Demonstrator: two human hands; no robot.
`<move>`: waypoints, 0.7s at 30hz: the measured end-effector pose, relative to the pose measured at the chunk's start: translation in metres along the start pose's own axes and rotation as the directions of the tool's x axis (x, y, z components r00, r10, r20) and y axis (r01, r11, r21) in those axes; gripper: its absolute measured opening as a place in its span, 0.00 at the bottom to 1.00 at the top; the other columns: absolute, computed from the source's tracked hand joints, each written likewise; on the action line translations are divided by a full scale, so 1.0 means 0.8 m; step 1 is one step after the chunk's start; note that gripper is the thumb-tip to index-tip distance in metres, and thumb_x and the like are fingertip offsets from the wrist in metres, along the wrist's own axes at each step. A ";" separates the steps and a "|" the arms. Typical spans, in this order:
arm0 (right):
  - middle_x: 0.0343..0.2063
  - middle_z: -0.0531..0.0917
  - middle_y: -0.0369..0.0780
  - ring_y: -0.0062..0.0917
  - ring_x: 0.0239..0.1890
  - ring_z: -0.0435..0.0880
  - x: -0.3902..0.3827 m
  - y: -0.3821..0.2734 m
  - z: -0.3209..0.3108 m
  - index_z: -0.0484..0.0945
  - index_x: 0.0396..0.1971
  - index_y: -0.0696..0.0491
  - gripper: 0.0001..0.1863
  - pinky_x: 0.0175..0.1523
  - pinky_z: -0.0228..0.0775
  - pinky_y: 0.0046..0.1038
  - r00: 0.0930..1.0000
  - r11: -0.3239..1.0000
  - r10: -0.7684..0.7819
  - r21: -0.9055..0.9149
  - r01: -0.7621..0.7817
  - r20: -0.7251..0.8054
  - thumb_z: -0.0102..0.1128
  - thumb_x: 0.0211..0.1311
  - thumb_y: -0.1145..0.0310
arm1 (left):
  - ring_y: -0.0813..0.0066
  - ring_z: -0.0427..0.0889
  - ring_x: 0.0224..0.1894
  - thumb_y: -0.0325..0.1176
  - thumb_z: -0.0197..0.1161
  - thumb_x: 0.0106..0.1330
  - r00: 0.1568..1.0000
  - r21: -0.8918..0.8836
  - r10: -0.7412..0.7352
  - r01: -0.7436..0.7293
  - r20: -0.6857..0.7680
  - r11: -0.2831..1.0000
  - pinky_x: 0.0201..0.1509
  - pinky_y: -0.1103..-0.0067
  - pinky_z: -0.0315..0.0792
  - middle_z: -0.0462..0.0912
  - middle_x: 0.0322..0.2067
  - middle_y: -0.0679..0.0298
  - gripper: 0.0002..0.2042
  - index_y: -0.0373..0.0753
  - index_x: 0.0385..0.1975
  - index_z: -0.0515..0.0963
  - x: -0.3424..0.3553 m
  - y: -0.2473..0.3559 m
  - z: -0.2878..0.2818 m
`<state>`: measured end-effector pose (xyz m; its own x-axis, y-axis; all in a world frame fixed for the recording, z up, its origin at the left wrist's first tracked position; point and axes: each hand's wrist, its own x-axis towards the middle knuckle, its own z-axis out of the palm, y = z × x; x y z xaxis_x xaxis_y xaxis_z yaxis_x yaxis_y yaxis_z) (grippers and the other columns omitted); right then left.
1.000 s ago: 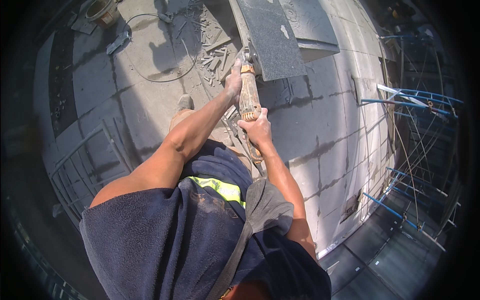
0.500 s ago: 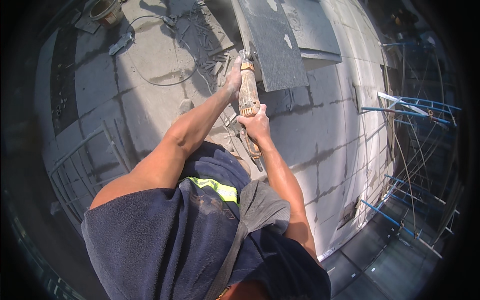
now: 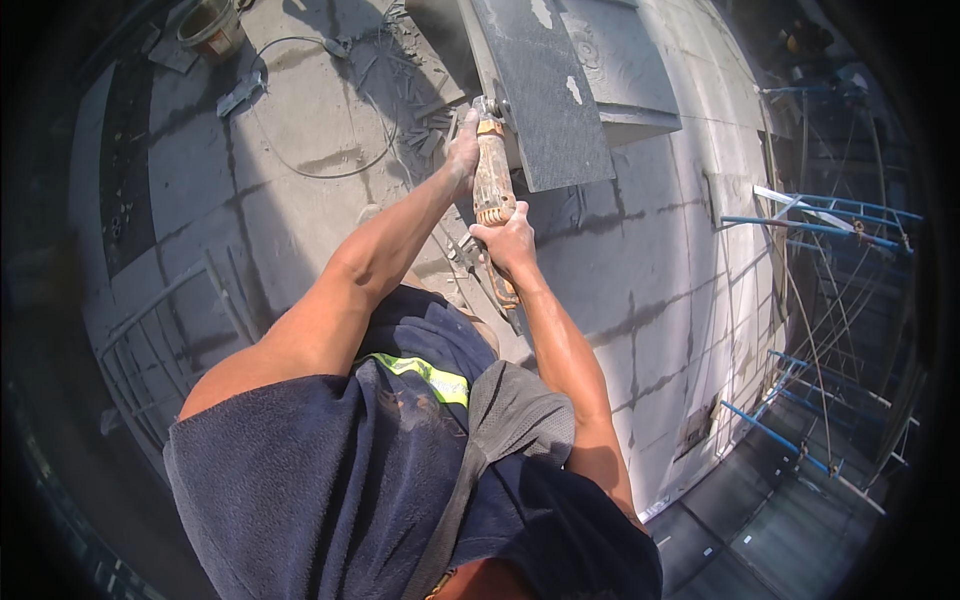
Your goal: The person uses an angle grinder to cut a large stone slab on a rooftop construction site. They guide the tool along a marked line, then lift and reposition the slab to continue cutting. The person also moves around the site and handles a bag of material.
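Observation:
Both my hands hold a worn, dust-covered orange angle grinder (image 3: 494, 170). My left hand (image 3: 463, 152) is closed around its front end, beside the metal head. My right hand (image 3: 511, 243) grips the rear of the body, and the handle runs on below it. The grinder's head meets the left edge of a long dark grey stone slab (image 3: 556, 120). Most of the disc is hidden there. Two pale chipped patches mark the slab, which lies raised above the floor on a stack of boards or slabs (image 3: 625, 75).
Broken stone strips (image 3: 432, 128) litter the paved floor left of the slab. A cable (image 3: 335, 176) loops there, near a dirty bucket (image 3: 213, 28). A metal frame (image 3: 165, 310) stands at the left. Blue scaffold tubes (image 3: 815, 228) and a drop lie at the right.
The grinder and both hands have shifted slightly left along with a small shift of the view. The grinder's head stays at the slab's left edge, and both grips are unchanged.

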<state>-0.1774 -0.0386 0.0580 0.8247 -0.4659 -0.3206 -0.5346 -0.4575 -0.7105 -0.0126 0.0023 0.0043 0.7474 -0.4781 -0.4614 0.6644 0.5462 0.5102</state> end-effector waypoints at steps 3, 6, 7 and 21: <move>0.34 0.81 0.60 0.49 0.36 0.84 -0.013 0.013 -0.001 0.59 0.46 0.62 0.35 0.42 0.77 0.39 1.000 1.000 -0.004 -0.013 0.004 -0.019 0.70 0.43 0.62 | 0.74 0.76 0.17 0.61 0.47 0.68 1.000 -0.014 -0.011 0.010 -0.024 1.000 0.20 0.73 0.75 0.75 0.20 0.65 0.25 0.41 0.34 0.74 -0.034 -0.003 0.013; 0.33 0.81 0.59 0.49 0.37 0.84 -0.030 0.016 -0.005 0.59 0.45 0.61 0.34 0.43 0.77 0.40 1.000 0.999 0.027 0.032 -0.027 0.000 0.70 0.43 0.61 | 0.74 0.76 0.18 0.61 0.47 0.68 1.000 -0.008 -0.028 0.028 -0.010 1.000 0.21 0.73 0.75 0.75 0.21 0.65 0.25 0.41 0.35 0.74 -0.046 -0.009 0.012; 0.33 0.81 0.59 0.50 0.38 0.84 -0.036 0.014 -0.007 0.59 0.45 0.60 0.34 0.43 0.77 0.41 0.999 0.997 0.043 0.058 -0.044 0.016 0.70 0.43 0.61 | 0.74 0.76 0.18 0.61 0.47 0.68 1.000 -0.018 -0.018 0.018 0.005 1.000 0.21 0.73 0.75 0.75 0.21 0.65 0.25 0.41 0.35 0.74 -0.046 -0.014 0.008; 0.31 0.81 0.57 0.48 0.34 0.85 -0.075 0.021 -0.015 0.58 0.45 0.59 0.35 0.40 0.78 0.40 0.999 0.999 0.032 0.019 -0.032 -0.012 0.71 0.43 0.61 | 0.74 0.77 0.20 0.65 0.44 0.67 1.000 0.047 0.008 -0.008 -0.013 0.999 0.22 0.74 0.76 0.77 0.23 0.64 0.30 0.40 0.36 0.75 -0.047 -0.056 -0.012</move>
<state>-0.2379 -0.0272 0.0728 0.8048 -0.4894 -0.3360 -0.5571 -0.4275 -0.7119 -0.0704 0.0022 -0.0078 0.7526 -0.4645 -0.4667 0.6583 0.5168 0.5473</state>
